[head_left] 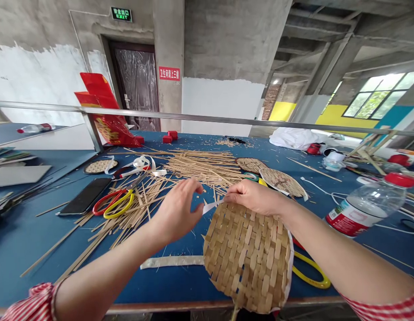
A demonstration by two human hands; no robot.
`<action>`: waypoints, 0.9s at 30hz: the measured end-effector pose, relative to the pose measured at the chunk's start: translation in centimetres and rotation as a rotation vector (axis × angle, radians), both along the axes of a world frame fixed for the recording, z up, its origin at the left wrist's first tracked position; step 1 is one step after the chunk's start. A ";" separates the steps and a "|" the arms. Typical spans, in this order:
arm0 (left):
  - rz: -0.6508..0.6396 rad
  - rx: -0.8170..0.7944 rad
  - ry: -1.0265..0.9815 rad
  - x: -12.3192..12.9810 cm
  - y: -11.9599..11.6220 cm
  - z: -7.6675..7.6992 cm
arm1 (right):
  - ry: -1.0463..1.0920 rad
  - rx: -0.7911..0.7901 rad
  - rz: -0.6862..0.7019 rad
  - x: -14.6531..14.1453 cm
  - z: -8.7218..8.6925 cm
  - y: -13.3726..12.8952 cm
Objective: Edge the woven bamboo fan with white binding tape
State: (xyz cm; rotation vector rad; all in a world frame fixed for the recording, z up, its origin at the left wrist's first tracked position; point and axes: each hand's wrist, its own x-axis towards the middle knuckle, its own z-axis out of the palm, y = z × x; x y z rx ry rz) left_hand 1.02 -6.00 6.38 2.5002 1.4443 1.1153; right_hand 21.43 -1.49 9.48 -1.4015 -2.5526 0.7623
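My left hand point(180, 206) is raised over the table, thumb and forefinger apart with a gap between them. A short white strip of tape point(211, 207) stretches from near my left thumb to the upper edge of a woven bamboo fan point(248, 256). My right hand point(248, 196) pinches that upper edge, where the tape meets it. The fan stands tilted at the table's front edge, its slat weave facing me; white edging runs down its right side. Below, a short handle is partly visible. Yellow-handled scissors point(312, 270) lie partly hidden behind the fan.
Bamboo strips point(203, 166) cover the middle of the blue table. Red-and-yellow scissors point(118, 205), a black phone point(84, 197) and white ribbon point(145, 163) lie left. A pale flat strip point(173, 262) lies in front. To the right are a finished-looking fan point(283, 180) and a plastic bottle point(370, 205).
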 end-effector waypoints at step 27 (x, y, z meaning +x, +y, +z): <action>-0.137 -0.506 -0.386 1.2 -0.9 -1.4 | 0.048 0.032 0.017 0.5 -0.9 0.3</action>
